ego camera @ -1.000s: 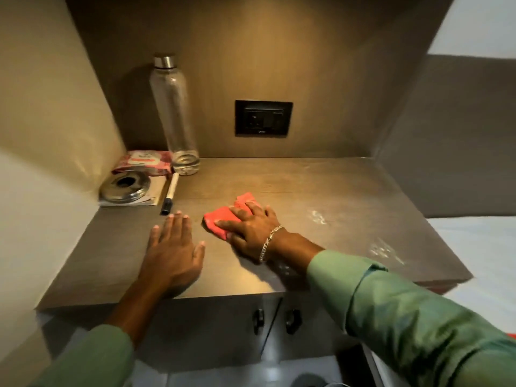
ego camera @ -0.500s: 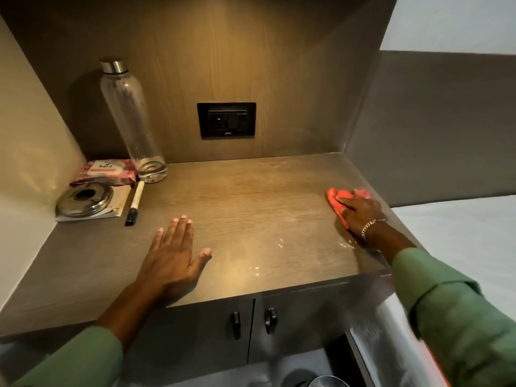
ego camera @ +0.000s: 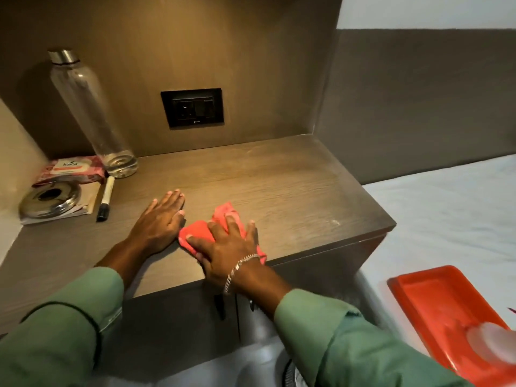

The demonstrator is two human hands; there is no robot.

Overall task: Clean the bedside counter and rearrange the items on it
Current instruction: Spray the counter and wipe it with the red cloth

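Note:
My right hand (ego camera: 226, 244) presses a red cloth (ego camera: 195, 231) flat on the brown wooden bedside counter (ego camera: 293, 188), near its front edge. My left hand (ego camera: 160, 222) lies palm down and empty just left of the cloth, fingers apart. In the counter's back left corner stand a tall clear bottle (ego camera: 89, 113) with a steel cap, a pink wipes packet (ego camera: 71, 169), a round steel lid (ego camera: 50, 201) on a booklet, and a black-tipped marker (ego camera: 105, 198).
A black socket plate (ego camera: 192, 107) sits on the back wall. Cabinet doors with dark handles (ego camera: 219, 305) are below the counter. To the right is a white bed (ego camera: 446, 213) with an orange tray (ego camera: 446, 311) on it.
My right hand has swept the cloth from the counter's right edge back to the front middle, next to my left hand. The left hand has stayed flat in place.

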